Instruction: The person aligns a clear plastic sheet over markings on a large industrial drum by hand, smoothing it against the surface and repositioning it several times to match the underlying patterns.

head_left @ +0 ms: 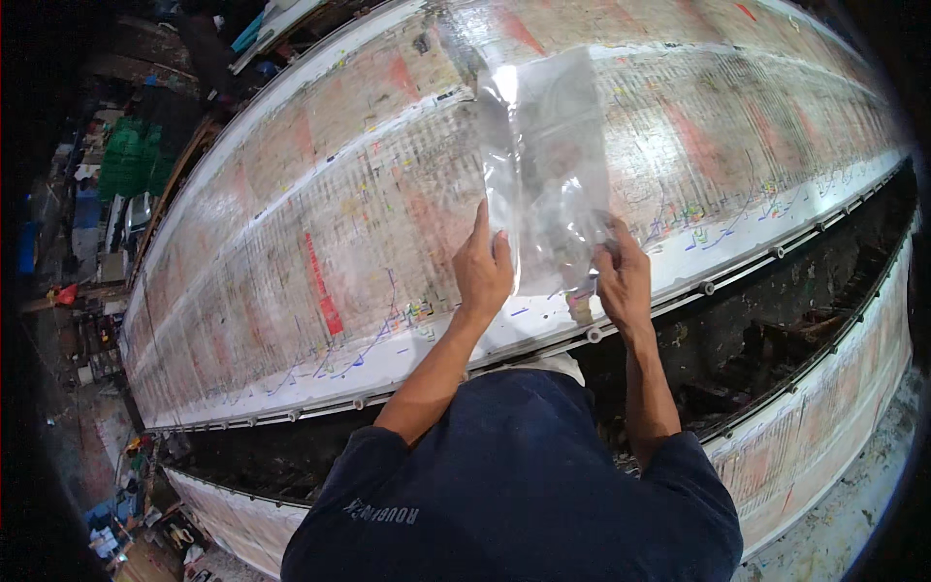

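Note:
A clear, shiny plastic sheet (553, 145) stretches away from my hands, above a long, pale, stained work surface (378, 213). Whether it is a single layer or a bag, I cannot tell. At its near left edge is my left hand (485, 276), thumb on the plastic and index finger pointing up along the edge; the other fingers are curled and partly hidden. My right hand (624, 281) pinches the near right edge between thumb and fingers. Through the plastic, the streaked surface shows faintly.
A rail with round knobs (594, 336) lines the surface's near edge. Beyond a dark gap (698, 339) lies a second similar long surface (815, 407), behind me. Red tape-like strip (323, 286) and blue pen marks dot the near surface. Clutter, including green material (131, 155), fills the left side.

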Available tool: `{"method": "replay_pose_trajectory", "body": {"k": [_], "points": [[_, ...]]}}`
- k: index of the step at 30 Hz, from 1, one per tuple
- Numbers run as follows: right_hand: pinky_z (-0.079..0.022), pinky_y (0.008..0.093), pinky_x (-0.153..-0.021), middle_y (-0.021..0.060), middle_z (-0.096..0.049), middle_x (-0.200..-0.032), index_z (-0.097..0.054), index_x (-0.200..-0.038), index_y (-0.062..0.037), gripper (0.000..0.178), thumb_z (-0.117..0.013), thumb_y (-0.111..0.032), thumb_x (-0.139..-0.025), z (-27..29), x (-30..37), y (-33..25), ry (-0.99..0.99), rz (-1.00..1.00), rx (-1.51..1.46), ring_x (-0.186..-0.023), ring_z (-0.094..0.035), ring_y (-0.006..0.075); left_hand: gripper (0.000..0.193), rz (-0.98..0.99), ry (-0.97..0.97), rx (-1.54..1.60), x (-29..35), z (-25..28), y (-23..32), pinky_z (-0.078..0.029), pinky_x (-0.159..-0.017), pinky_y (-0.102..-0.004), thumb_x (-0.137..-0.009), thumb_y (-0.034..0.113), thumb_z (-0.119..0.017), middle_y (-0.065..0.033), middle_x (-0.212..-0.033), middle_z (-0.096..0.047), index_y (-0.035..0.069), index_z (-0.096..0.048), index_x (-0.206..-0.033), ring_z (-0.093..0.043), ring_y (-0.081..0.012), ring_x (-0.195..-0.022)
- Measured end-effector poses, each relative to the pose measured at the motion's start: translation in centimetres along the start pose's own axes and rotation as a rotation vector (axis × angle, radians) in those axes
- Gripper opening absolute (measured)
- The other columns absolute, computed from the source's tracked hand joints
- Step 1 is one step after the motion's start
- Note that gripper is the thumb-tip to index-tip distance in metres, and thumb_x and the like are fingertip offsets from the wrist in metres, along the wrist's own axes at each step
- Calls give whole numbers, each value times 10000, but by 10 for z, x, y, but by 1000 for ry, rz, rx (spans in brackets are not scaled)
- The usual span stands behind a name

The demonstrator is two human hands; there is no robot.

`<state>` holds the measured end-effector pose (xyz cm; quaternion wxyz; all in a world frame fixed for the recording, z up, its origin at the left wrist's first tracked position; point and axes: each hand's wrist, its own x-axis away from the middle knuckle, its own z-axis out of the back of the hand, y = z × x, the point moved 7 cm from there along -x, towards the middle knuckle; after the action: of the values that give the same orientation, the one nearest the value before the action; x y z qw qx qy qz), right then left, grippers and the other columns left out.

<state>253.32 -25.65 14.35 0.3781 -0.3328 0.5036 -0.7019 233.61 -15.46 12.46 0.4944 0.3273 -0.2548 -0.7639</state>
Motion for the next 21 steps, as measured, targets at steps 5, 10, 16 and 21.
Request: {"method": "replay_pose_trajectory", "body": {"k": [5,10,16,21], "points": [[-432,242,-546,47,-621,-688,-478,-1394,-14,458,-517,-15,-937,33,-12,90,146,-159,93,-587,-529,66,636,131,-107,26,-4,-93,-36,-493,-789,-481,-930,136,-599,-274,-990,-666,8,-356,-1504,-655,-418,-878],[-507,481,-686,206,-670,-763,-436,-1371,9,498,-579,-117,-910,31,5,250,158,-328,408,-683,-653,373,663,320,-301,-113,20,-152,-73,-473,-931,-484,-917,139,-624,-257,-1262,-608,57,-354,-1517,-592,-429,-1132],[-513,448,-828,269,-670,-915,-504,-1330,11,509,-631,-130,-858,3,-15,152,307,78,1019,-907,-654,397,684,288,-254,-33,39,-147,-99,-460,-1010,-467,-888,100,-614,-251,-1400,-516,77,-361,-1523,-551,-426,-1227],[-523,447,-768,213,-716,-883,-725,-968,26,237,-634,-168,-868,-76,-81,182,-151,-199,136,-812,-686,367,756,202,-271,-47,49,-142,-92,-470,-995,-482,-863,88,-618,-276,-1455,-437,62,-294,-1545,-535,-461,-1226]]}}
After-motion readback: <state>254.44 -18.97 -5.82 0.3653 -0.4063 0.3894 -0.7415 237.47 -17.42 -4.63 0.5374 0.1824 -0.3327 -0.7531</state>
